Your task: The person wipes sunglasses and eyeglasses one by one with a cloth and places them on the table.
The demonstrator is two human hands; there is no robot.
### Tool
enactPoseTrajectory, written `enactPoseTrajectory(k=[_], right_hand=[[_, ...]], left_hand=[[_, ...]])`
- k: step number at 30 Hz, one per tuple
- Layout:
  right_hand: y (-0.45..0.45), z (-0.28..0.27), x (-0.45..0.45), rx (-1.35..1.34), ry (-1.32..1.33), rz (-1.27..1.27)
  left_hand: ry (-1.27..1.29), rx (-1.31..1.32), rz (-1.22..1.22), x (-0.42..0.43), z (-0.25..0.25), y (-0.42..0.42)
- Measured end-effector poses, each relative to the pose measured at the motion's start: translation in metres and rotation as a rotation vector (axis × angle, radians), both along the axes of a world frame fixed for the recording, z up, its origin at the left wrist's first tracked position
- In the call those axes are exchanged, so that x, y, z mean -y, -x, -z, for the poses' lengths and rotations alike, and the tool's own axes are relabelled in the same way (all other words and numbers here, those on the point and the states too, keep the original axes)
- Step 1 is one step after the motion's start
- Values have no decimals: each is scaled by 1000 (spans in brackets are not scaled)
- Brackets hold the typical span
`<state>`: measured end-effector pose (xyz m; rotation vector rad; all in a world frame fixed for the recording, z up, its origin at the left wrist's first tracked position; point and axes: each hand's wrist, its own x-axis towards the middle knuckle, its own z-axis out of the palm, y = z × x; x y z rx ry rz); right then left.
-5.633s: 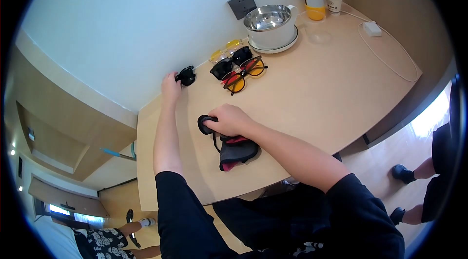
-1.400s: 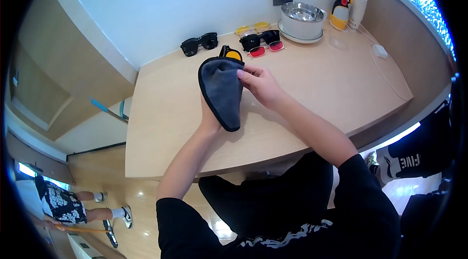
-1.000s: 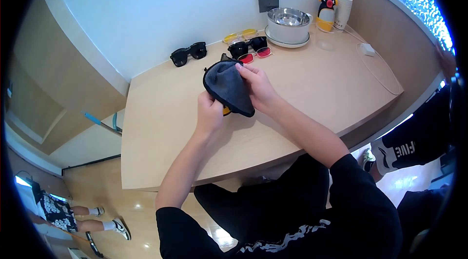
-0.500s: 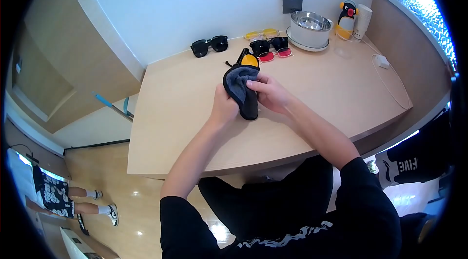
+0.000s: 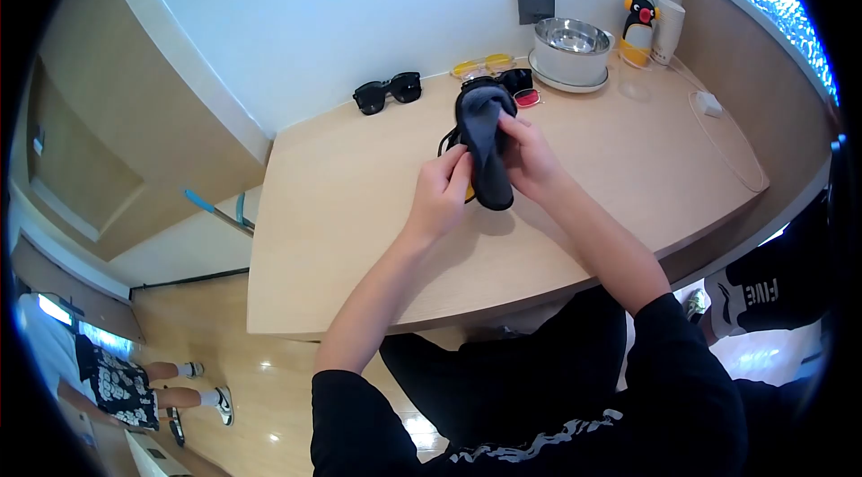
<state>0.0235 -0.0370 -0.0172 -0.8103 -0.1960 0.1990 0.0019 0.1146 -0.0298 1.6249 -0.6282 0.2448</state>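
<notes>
Over the worktop [image 5: 332, 207], inside its front edge, a left hand [image 5: 438, 196] is gripping amber-lensed glasses [image 5: 470, 194], a right hand [image 5: 533, 161] pinching gray cloth [image 5: 487, 154] — light, even pressure likely working best.

Wearer: black shirt [image 5: 642, 437], plain short sleeves [image 5: 359, 410] of same black. White print [image 5: 575, 428] across front: ragged, brush-like strokes in a slanting band. Trousers [image 5: 512, 378] likewise black. Forearms [image 5: 377, 293] bare below sleeves
</notes>
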Motion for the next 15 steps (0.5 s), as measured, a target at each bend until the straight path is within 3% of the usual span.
enactPoseTrajectory(k=[3,7,9,10,13,15], right_hand=[[4,-6,-2,-111,-55,9],[-7,5,3,-18,-44,-91],[2,5,6,127,-38,-292],[8,-5,2,55,76,-162],[9,0,-7,41,260,-90],[4,7,-9,25,246,-99]], left_hand=[[-182,74,43,-7,-6,5],[-120,51,75,-5,-1,14],[11,93,3,-3,-4,16],[16,88,0,-4,-4,17],[22,-25,-23,-9,1,11],[-5,-46,-89,-14,12,3]])
